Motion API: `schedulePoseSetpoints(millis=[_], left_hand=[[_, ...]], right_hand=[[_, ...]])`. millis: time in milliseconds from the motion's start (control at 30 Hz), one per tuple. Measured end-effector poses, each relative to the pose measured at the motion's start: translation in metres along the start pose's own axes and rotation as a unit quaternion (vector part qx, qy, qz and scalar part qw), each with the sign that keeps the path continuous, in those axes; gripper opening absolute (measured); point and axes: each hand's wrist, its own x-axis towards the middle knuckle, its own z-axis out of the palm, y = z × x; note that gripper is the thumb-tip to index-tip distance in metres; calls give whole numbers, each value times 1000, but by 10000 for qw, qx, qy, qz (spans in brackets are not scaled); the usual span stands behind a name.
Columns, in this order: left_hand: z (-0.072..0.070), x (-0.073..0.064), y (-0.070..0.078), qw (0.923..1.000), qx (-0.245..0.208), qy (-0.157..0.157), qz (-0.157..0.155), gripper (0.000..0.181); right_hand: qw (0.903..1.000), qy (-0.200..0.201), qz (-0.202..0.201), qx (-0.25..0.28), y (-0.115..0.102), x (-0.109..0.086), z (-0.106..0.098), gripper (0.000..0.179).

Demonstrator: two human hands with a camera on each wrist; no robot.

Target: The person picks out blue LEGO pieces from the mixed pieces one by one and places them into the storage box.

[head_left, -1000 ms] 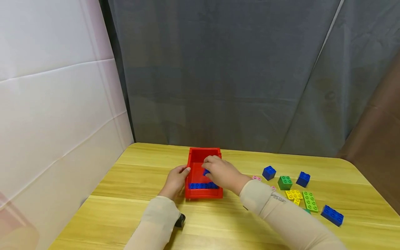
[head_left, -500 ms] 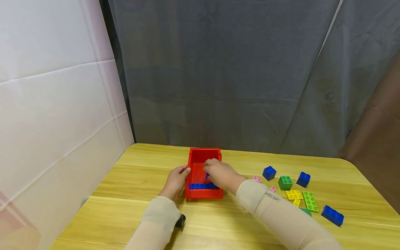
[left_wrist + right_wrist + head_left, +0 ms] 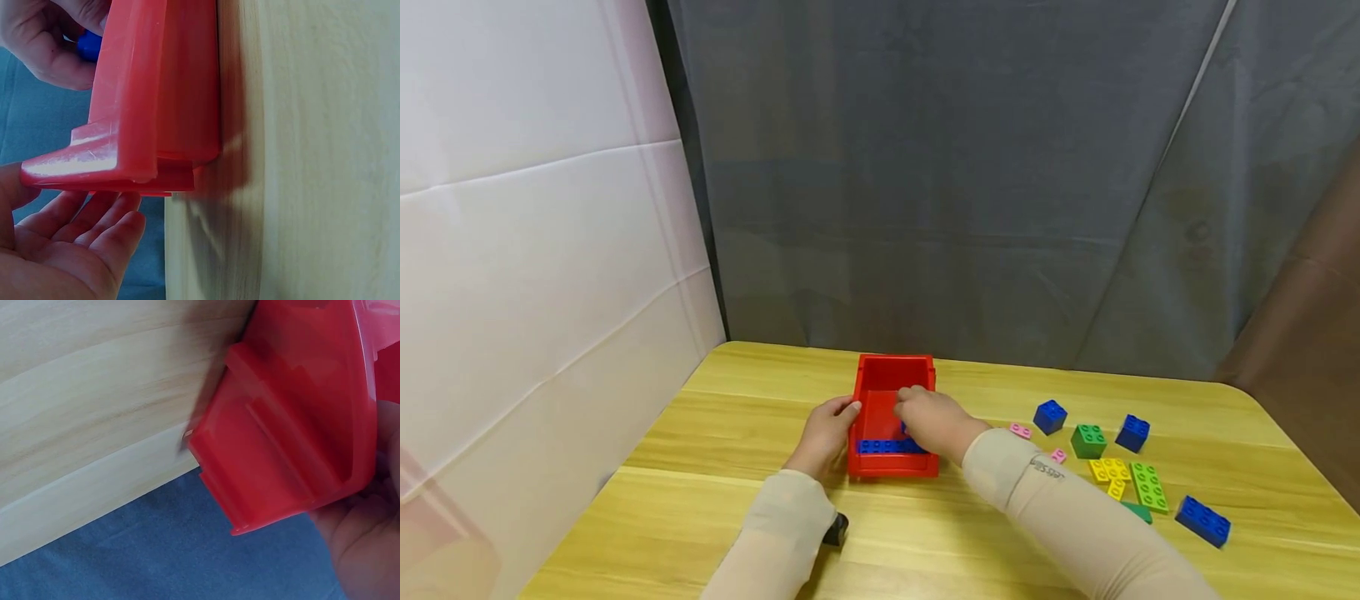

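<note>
A red plastic bin (image 3: 892, 467) stands on the table. My left hand (image 3: 822, 435) grips its left rim, thumb over the edge and fingers against the outside, as the left wrist view also shows. My right hand (image 3: 934, 422) reaches over the right rim into the bin. Its fingers pinch a blue toy brick (image 3: 89, 45), mostly hidden by the hand in the head view. A row of blue studs (image 3: 880, 447) runs along the bin's near end, right below the pinched brick. The right wrist view shows mainly the bin's outer wall (image 3: 269, 444).
To the right lie loose bricks: several blue ones (image 3: 1203, 521), a green one (image 3: 1088, 442), a lime one (image 3: 1148, 487), yellow pieces (image 3: 1108, 471) and small pink ones (image 3: 1020, 431). A dark green piece (image 3: 1138, 511) lies beside the right sleeve. A grey curtain (image 3: 910, 183) hangs behind the table.
My right hand has shifted slightly down and right inside the bin, bringing the blue brick nearer the studded row. The left hand keeps its grip on the rim.
</note>
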Motion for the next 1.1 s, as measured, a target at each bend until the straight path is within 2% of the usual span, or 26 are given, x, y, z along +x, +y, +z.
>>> schedulePoseSetpoints(millis=[367, 800, 1100], left_hand=[[1, 0, -1, 10000, 37, 52, -25, 43], [0, -2, 0, 10000, 19, -2, -85, 41], [0, -3, 1, 9999, 4, -47, -101, 42]], right_hand=[[9995, -225, 150, 135, -1, 2, 0, 31], [9996, -238, -121, -57, 0, 4, 2, 22], [9988, -432, -57, -208, -1, 5, 3, 22]])
